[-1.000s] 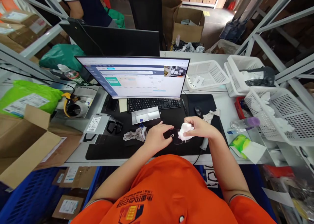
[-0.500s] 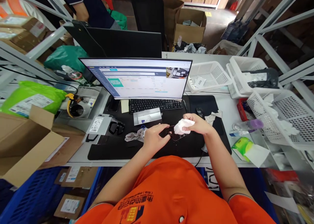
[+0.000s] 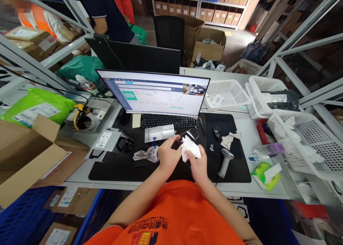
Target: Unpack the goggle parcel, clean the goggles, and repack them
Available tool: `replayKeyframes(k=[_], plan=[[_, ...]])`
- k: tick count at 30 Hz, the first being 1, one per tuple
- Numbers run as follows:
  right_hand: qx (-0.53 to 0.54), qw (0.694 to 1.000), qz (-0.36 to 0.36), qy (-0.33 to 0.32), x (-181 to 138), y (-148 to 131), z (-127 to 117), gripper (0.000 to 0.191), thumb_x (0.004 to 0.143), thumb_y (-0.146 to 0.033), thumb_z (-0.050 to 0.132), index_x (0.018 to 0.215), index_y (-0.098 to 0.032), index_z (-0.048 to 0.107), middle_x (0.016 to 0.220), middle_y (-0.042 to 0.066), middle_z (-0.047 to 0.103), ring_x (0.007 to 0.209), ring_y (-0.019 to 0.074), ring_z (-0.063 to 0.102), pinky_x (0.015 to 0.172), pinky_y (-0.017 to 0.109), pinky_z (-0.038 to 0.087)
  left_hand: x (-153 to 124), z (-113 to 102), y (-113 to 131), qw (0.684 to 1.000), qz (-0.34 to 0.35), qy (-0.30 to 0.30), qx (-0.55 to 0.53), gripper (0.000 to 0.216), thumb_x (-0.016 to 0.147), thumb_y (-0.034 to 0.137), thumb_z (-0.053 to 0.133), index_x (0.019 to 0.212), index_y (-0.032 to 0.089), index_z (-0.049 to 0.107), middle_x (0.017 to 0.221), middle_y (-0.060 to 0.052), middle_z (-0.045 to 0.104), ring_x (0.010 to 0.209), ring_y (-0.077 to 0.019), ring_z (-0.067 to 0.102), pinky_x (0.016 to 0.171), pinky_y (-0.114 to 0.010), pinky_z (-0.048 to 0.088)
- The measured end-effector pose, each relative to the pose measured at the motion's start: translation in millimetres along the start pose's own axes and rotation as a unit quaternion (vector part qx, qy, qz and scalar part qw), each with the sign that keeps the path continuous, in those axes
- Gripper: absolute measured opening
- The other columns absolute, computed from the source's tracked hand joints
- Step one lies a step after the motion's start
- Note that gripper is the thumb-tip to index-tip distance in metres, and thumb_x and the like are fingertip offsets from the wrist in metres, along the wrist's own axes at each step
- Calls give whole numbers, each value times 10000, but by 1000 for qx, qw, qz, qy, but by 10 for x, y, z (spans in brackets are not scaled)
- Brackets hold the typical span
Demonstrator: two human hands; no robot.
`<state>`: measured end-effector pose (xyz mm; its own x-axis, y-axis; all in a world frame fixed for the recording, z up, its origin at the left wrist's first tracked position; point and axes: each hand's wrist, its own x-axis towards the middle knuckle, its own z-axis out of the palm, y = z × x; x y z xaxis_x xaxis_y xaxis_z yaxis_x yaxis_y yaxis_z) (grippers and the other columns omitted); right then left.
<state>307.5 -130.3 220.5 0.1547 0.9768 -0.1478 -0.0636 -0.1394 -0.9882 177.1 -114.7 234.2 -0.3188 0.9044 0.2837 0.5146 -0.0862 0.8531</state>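
Note:
My left hand (image 3: 167,155) is closed on a pair of dark glasses (image 3: 187,135), lifted above the black desk mat (image 3: 120,166); one lens sticks out toward the keyboard (image 3: 168,121). My right hand (image 3: 198,164) is closed on a white tissue (image 3: 190,148) pressed against the glasses. Both hands are close to my chest. A crumpled grey cloth (image 3: 146,154) lies just left of my left hand. A silver foil pouch (image 3: 159,133) lies in front of the keyboard.
A monitor (image 3: 152,93) stands behind the keyboard. A barcode scanner (image 3: 225,161), a mouse (image 3: 216,132) and crumpled paper (image 3: 229,139) lie to the right. White baskets (image 3: 308,137) are at the right, cardboard boxes (image 3: 24,155) at the left. Another person (image 3: 109,9) stands behind the desk.
Both hands pulled back toward my body and lifted the glasses off the mat. My right hand moved left with the tissue, uncovering the barcode scanner.

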Motion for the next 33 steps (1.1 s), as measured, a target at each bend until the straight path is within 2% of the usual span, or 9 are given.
replayKeyframes(k=[5, 10, 15, 19, 23, 25, 27, 30, 33], plan=[[4, 998, -50, 43, -5, -125, 237, 523, 707, -608, 756, 656, -247, 381, 863, 65, 620, 788, 191, 550, 734, 338, 493, -27, -59, 3, 993, 92, 52, 46, 283, 825, 189, 674, 1103, 188, 727, 1068, -70, 783, 963, -238, 752, 902, -401, 608], [109, 993, 18, 29, 11, -214, 288, 629, 597, -527, 873, 642, -250, 310, 622, -39, 487, 609, 133, 475, 592, 282, 464, -34, -117, -22, 994, 83, 60, 26, 270, 836, 208, 679, 1101, 185, 723, 1065, -68, 783, 964, -233, 753, 909, -399, 614], [212, 974, 84, 13, 202, -382, 172, 441, 540, -357, 916, 735, -216, 546, 761, 4, 681, 699, 164, 633, 690, 307, 542, -52, -129, 44, 994, 74, 63, 42, 248, 847, 213, 663, 1086, 199, 730, 1061, -60, 786, 967, -233, 755, 897, -404, 622], [238, 964, 118, 13, 384, -445, 90, 447, 544, -364, 901, 880, -181, 671, 906, 57, 747, 811, 216, 709, 793, 360, 585, -100, -85, 55, 995, 60, 57, 50, 273, 819, 202, 672, 1080, 232, 746, 1043, -38, 790, 943, -228, 760, 882, -381, 633], [109, 991, 43, 63, 171, -297, 183, 385, 704, -456, 841, 922, -189, 668, 860, 34, 733, 761, 196, 682, 691, 312, 570, -94, -48, 2, 995, 49, 80, 42, 327, 769, 172, 684, 1079, 246, 760, 1032, -36, 793, 919, -238, 764, 862, -372, 640], [3, 997, -6, 73, 8, -175, 247, 343, 724, -459, 838, 835, -199, 645, 767, 9, 700, 675, 174, 630, 592, 277, 523, -80, -56, -18, 995, 45, 80, 41, 365, 740, 155, 695, 1087, 241, 763, 1045, -45, 791, 934, -251, 763, 862, -375, 639], [-31, 997, -25, 67, -60, -83, 291, 346, 712, -456, 852, 778, -206, 622, 708, -7, 674, 624, 162, 596, 542, 266, 497, -74, -71, -26, 996, 31, 76, 47, 352, 731, 166, 714, 1073, 230, 769, 1038, -54, 792, 932, -261, 763, 852, -378, 638], [68, 997, 18, 23, 83, -70, 274, 379, 668, -458, 878, 838, -199, 660, 779, 14, 722, 686, 189, 668, 611, 295, 570, -96, -77, -32, 996, 2, 70, 56, 279, 756, 200, 722, 1028, 237, 775, 985, -45, 796, 888, -253, 763, 815, -371, 638], [174, 979, 100, -36, 342, -169, 195, 420, 631, -446, 893, 894, -182, 700, 884, 64, 765, 797, 241, 736, 739, 374, 635, -143, -52, -54, 996, 22, 73, 57, 333, 732, 170, 709, 1044, 267, 770, 983, -26, 796, 883, -256, 763, 865, -397, 637]])
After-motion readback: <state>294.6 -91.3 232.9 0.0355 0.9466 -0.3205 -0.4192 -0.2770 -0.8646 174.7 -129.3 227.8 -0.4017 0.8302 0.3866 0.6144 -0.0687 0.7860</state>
